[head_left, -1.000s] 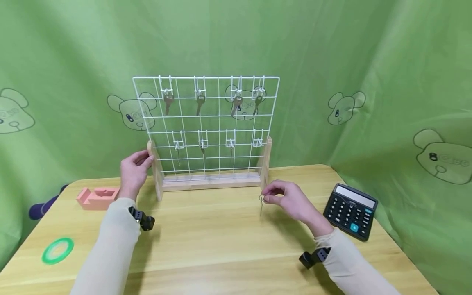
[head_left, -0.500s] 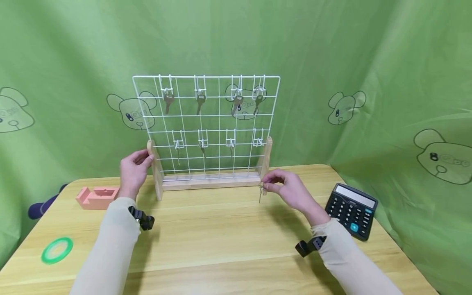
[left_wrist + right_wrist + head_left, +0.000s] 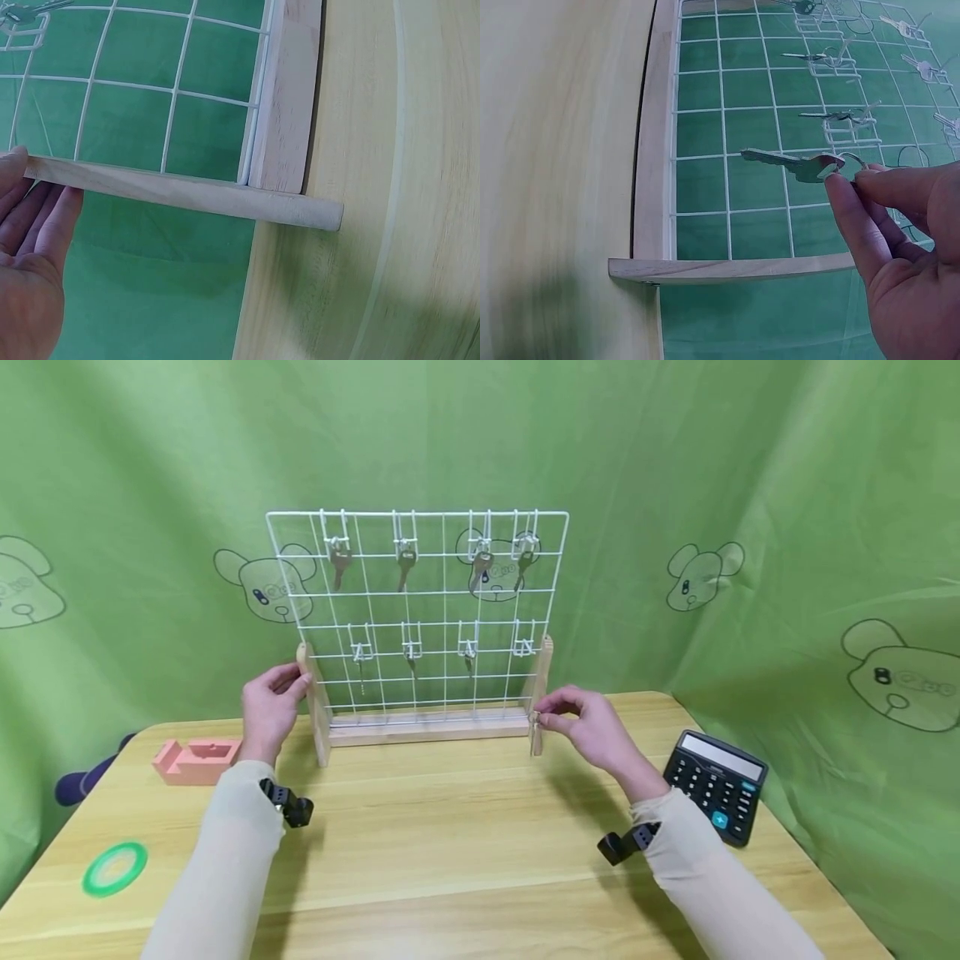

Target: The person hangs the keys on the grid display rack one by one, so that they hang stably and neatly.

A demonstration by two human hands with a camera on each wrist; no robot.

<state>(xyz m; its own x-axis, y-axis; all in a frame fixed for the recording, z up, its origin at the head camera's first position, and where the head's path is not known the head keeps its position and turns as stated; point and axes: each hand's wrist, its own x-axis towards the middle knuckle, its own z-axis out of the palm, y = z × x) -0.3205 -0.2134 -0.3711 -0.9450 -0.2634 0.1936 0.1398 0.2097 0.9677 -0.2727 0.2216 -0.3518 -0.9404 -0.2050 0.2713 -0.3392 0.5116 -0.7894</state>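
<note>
A white wire grid rack [image 3: 445, 596] stands in a wooden frame, with keys hanging from hooks in two rows. My left hand [image 3: 272, 710] grips the rack's left wooden upright [image 3: 172, 191], thumb on one side and fingers on the other. My right hand [image 3: 596, 735] pinches a silver key [image 3: 787, 161] by its small ring, between thumb and fingertips. In the head view this key hangs in front of the right wooden upright [image 3: 542, 681]. The lower right hook [image 3: 524, 647], just above that hand, carries no key.
A black calculator [image 3: 716, 785] lies to the right of the right forearm. On the left are a pink tape dispenser-like holder [image 3: 198, 764] and a green ring-shaped roll [image 3: 115, 869]. A green curtain [image 3: 600, 460] hangs close behind the rack.
My right hand has risen and moved towards the rack with the key, which now overlaps the right upright. The left hand keeps its grip on the left upright.
</note>
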